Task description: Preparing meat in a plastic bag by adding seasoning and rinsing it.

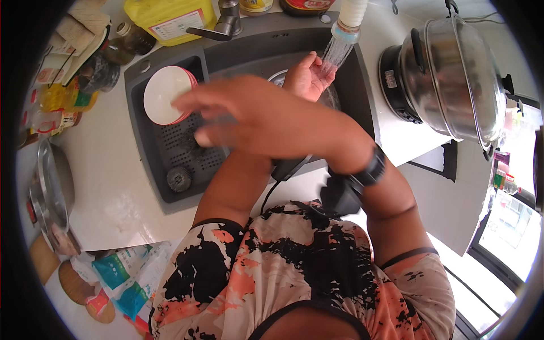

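Observation:
My left hand (310,76) is palm up in the water running from a faucet spray nozzle (345,34), over the grey sink (259,53). It holds nothing, and its fingers are a little apart. Across my left forearm passes my right arm, with a black watch (370,168) on the wrist. My right hand (250,117) is blurred, its fingers spread towards a stack of white bowls with red rims (163,95). I cannot tell whether the fingertips touch the bowls. Behind my hands, a metal vessel (278,77) in the sink is mostly hidden.
Steel wool scrubbers (179,178) lie in the perforated left basin (170,146). A yellow jug (170,17) and a dark faucet handle (212,33) stand behind the sink. To the right is a large steel steamer pot (454,76); metal pans (51,182) lean at the left.

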